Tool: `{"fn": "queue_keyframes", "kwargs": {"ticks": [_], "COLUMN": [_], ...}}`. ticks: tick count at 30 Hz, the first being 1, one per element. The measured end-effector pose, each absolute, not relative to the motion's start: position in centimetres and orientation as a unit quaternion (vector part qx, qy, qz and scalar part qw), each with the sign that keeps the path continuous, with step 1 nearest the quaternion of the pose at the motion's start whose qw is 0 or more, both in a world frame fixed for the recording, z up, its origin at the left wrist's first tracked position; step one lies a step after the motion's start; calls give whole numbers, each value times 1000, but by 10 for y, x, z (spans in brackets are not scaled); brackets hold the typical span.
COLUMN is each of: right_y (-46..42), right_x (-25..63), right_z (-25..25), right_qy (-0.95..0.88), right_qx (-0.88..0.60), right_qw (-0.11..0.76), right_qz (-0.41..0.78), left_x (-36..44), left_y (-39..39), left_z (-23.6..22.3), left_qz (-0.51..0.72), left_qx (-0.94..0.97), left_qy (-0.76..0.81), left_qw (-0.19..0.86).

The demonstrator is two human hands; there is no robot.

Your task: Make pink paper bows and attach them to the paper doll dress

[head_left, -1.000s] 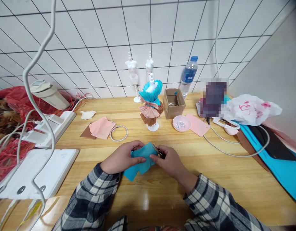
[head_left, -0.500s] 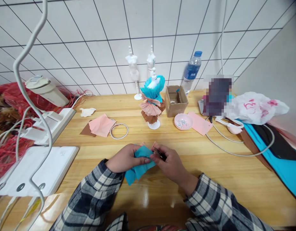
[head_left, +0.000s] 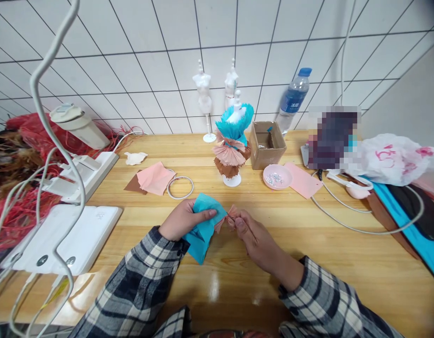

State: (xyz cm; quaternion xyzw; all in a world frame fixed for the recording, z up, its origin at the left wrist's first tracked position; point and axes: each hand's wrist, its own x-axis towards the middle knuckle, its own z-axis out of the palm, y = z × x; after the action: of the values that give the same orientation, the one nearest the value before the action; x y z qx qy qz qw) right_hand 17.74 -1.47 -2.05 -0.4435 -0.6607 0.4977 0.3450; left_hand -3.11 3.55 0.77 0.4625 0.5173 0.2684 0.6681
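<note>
Head view: the left hand [head_left: 179, 219] is pinching blue paper [head_left: 202, 234] over the counter [head_left: 238, 281]. The right hand [head_left: 257, 239] is gripping a thin tool [head_left: 231, 218]. Its tip is touching bunched pink paper [head_left: 232, 210] beside the blue.

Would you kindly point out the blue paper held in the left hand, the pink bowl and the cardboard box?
Blue paper [head_left: 201, 233]: head view, on the sheet's middle.
Pink bowl [head_left: 287, 175]: head view, on the bare right side of its inside.
Cardboard box [head_left: 268, 159]: head view, on its front wall.
</note>
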Motion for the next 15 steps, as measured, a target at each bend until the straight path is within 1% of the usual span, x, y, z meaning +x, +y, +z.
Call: {"fn": "queue_keyframes", "kwargs": {"ticks": [4,15], "right_y": [-15,-17], "right_x": [177,175], "right_z": [-18,-16], "right_qy": [-667,-631], "right_qx": [-451,-483], "right_qw": [328,324], "right_qz": [494,514], "left_x": [-30,-28], "left_y": [35,34], "left_z": [8,8], "left_qz": [251,250], "left_qx": [463,447], "left_qy": [516,501], "left_qw": [675,697]}}
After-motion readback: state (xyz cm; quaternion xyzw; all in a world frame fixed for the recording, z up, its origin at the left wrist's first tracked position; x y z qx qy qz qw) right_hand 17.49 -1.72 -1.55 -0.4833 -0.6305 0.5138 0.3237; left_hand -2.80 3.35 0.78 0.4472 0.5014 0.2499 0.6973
